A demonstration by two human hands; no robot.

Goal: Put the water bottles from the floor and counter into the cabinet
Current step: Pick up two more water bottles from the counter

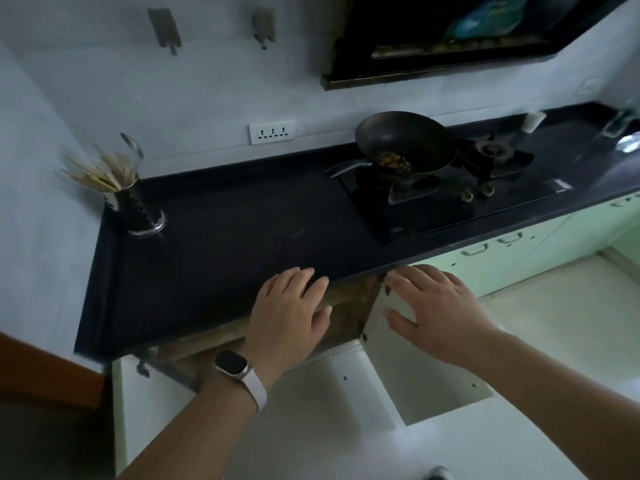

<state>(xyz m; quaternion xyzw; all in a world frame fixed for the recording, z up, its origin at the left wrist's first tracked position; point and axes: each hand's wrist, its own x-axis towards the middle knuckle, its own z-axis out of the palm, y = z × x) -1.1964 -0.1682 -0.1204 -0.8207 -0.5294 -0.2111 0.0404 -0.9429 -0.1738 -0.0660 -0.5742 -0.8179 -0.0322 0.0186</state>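
Far left on the counter [225,230]: utensil holder [136,207] against the wall, packed with chopsticks, parked clear of the work area. Below it, the cabinet [194,355] has both doors swung wide; the left door [152,403] and right door [426,368] are open toward us, presumably so we can load it. Interior is mostly hidden under the counter lip, so we can't tell what's inside. Our left hand [289,315] is spread flat, empty, hovering at the counter edge above the opening; the watch [233,365] is on that wrist. Our right hand [433,308] is likewise loose and empty, fingertips near the right door's top corner. Further right, a wok [405,142] sits on the stove [426,192] with food scraps in it. No water bottles clearly visible; blurred clear objects far right could be anything.
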